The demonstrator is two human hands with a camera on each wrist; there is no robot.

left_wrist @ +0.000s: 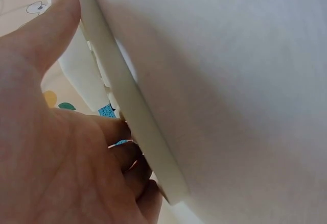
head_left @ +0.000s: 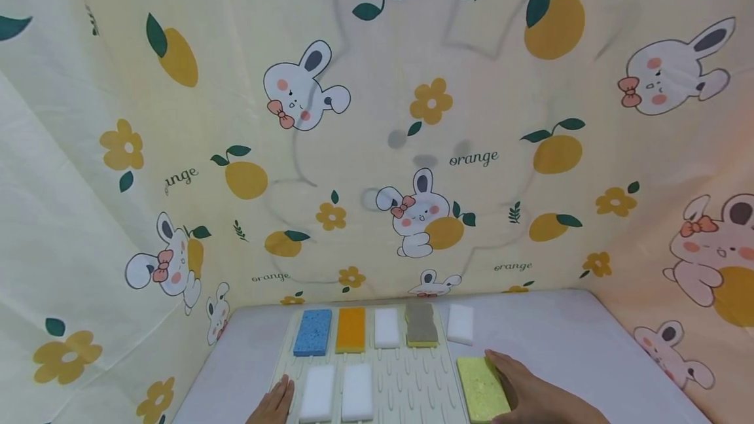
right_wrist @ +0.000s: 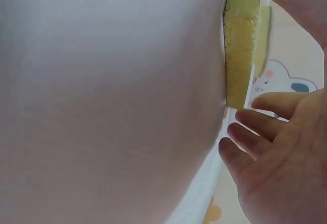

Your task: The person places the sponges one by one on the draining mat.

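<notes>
A yellow sponge lies at the right edge of a pale ridged tray. My right hand spans it lengthwise, a finger at the far corner and the thumb at the near one. In the right wrist view the other fingers stretch out loosely past the sponge's end. On the tray's left edge rests my left hand, fingers fairly straight. The left wrist view shows its thumb and fingertips against the tray's side.
A blue sponge, an orange sponge, a white block and a grey-topped sponge line the tray's back row. Two white blocks lie in front. Another white block lies right of the tray. Printed cloth encloses the table.
</notes>
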